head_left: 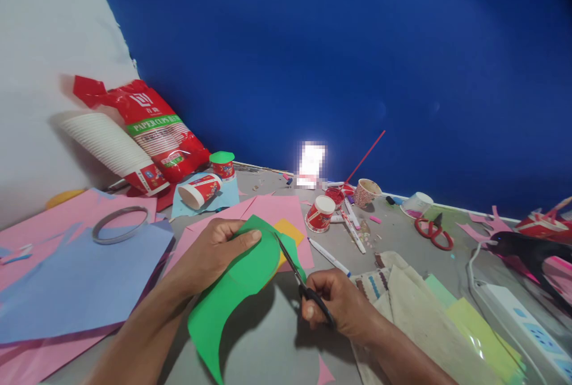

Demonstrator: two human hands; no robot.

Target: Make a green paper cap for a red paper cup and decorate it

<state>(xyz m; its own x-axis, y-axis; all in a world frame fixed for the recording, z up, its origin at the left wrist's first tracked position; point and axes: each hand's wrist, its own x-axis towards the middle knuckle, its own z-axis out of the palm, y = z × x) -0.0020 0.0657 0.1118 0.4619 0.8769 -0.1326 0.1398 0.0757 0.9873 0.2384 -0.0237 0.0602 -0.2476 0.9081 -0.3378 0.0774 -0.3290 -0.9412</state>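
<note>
My left hand (218, 251) pinches a sheet of green paper (241, 269), thumb on top and the other fingers underneath. The paper has a curved cut edge, and a faint round outline shows on it. In my right hand (335, 301) is a pair of black-handled scissors (292, 260), my fingers in the loops. Its blades lie at the paper's upper right, where a narrow green strip bends off to the side. Behind the green sheet are orange paper (289, 233) and pink paper (268, 209). Whether the blades are fully closed is hard to see.
Blue paper (89, 295) and a tape roll (96, 235) lie at left. A paper cup (319, 215), a marker (330, 257) and red-handled scissors (440, 236) stand or lie beyond my hands. At right are a cloth (415, 313) and a white power strip (522, 325).
</note>
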